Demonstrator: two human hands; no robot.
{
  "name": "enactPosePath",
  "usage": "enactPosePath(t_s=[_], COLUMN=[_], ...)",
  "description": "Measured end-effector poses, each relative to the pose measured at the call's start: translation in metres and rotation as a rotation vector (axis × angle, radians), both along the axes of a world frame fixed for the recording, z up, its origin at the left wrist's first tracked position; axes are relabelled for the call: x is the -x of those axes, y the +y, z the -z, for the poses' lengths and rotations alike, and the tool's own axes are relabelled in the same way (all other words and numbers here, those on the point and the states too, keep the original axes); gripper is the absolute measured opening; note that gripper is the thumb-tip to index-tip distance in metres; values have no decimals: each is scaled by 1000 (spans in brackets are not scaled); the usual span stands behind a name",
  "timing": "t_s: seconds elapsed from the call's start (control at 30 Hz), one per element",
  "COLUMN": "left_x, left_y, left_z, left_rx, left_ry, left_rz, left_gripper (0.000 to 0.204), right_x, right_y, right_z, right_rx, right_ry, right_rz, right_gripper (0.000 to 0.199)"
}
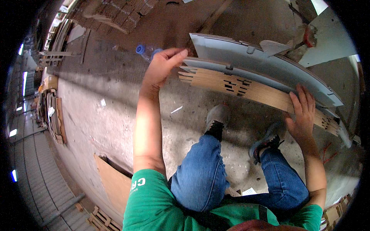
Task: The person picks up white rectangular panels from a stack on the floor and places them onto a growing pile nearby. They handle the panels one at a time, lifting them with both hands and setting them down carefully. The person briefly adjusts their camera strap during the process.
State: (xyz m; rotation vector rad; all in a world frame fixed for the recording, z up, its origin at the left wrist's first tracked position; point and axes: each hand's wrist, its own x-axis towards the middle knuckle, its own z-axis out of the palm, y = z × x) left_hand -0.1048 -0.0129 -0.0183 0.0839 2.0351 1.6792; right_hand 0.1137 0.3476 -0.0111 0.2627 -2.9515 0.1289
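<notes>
Indoors, a worker (152, 196) grasps one end of a board stack (262, 93) with the left hand (162, 65); the right hand (302, 115) clasps it farther along, fingers across the edges.

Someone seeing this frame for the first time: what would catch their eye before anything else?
Probably the stack of thin boards, its layered tan edges slanting across the upper middle, with the left hand at its left end and the right hand toward its right. Next, the bright green shirt at the bottom, and the blue-capped bottle just beyond the left hand.
</notes>
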Motion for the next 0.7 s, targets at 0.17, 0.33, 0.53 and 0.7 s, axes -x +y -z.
enactPosePath(t_s=[0.17, 0.33, 0.53, 0.7], left_x=[26, 37, 32, 26], left_y=[28, 43, 52, 49], left_z=[-8, 5, 14, 11], left_rx=[135, 315, 178, 115], left_ry=[100, 233, 326, 216], left_rz=[-34, -24, -81, -125], left_gripper=[39, 36, 29, 25], right_x=[-1, -2, -5, -2], right_y=[0, -3, 1, 0], right_z=[0, -2, -2, 1], right_rx=[-5, -7, -7, 2], right_ry=[-2, -33, -62, -68], right_rz=[9, 23, 21, 30], right_gripper=[76, 80, 81, 82])
